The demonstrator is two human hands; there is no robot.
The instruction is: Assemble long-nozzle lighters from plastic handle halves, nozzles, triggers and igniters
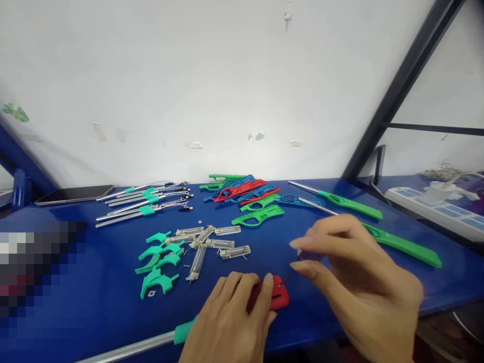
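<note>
My left hand (236, 315) is closed over a red lighter handle (280, 296), whose rounded end shows past my fingers. From under the same hand a metal tube (128, 349) with a teal collar (183, 331) runs out to the lower left. My right hand (363, 282) pinches thumb against forefinger just right of the red end. A thin dark line runs between that end and these fingertips; what they hold is too small to make out. Teal triggers (166, 283) and clear gas tanks (197, 262) lie beyond my left hand.
Metal lighter tubes with wires (130, 216) lie at the back left, near a dark tablet (74, 194). Green, red and blue handle shells (242, 191) are heaped mid-back. Green lighters (410, 246) lie right, partly behind my right hand. A white power strip (438, 212) stands far right.
</note>
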